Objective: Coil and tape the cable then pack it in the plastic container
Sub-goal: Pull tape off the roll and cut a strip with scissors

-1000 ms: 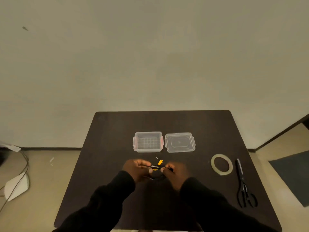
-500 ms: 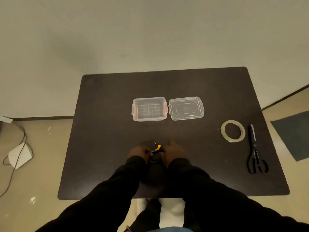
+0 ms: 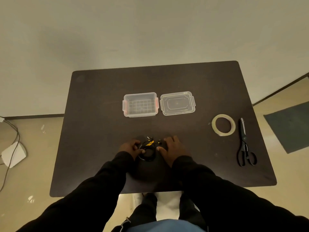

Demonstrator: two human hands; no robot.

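Observation:
A black cable point(image 3: 148, 152) with a yellow tag lies in a small coil on the dark table point(image 3: 100, 131), near the front middle. My left hand point(image 3: 129, 147) grips the coil's left side. My right hand point(image 3: 173, 149) holds its right side, fingers curled over the cable's end. The clear plastic container point(image 3: 140, 104) with red clips stands open and empty beyond my hands. Its clear lid point(image 3: 177, 103) lies flat just right of it. A roll of clear tape point(image 3: 223, 125) rests at the right.
Black scissors point(image 3: 245, 143) lie right of the tape, near the table's right edge. A wall rises behind the table. On the floor to the left are a white device point(image 3: 13, 154) and cables. A dark mat point(image 3: 291, 126) covers the floor at the right.
The camera has tilted down, so the table sits lower and fuller in view. Both hands stay together on the cable near the front, and the coil now rests on the table.

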